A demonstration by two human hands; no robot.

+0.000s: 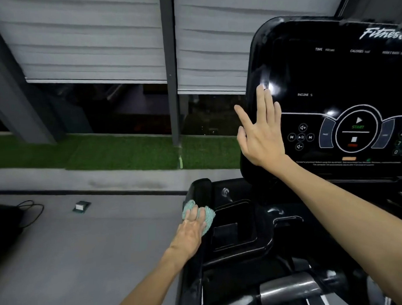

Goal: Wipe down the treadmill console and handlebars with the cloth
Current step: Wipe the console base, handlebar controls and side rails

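Observation:
The black treadmill console [343, 79] fills the right side, with a START dial and buttons on its glossy face. My right hand [261, 132] lies flat against the console's left edge, fingers spread and pointing up, holding nothing. Below it, my left hand [191, 232] presses a light green cloth [209, 214] onto the left rim of the black tray [234, 228] under the console, next to the left handlebar end [200, 191]. A grey handlebar grip [289, 288] shows at the bottom.
Grey floor stretches to the left, with a small box [81, 206] and a black cable [31, 213] on it. A strip of green turf [118, 153] runs under windows with grey blinds [89, 37] and a dark post [171, 69].

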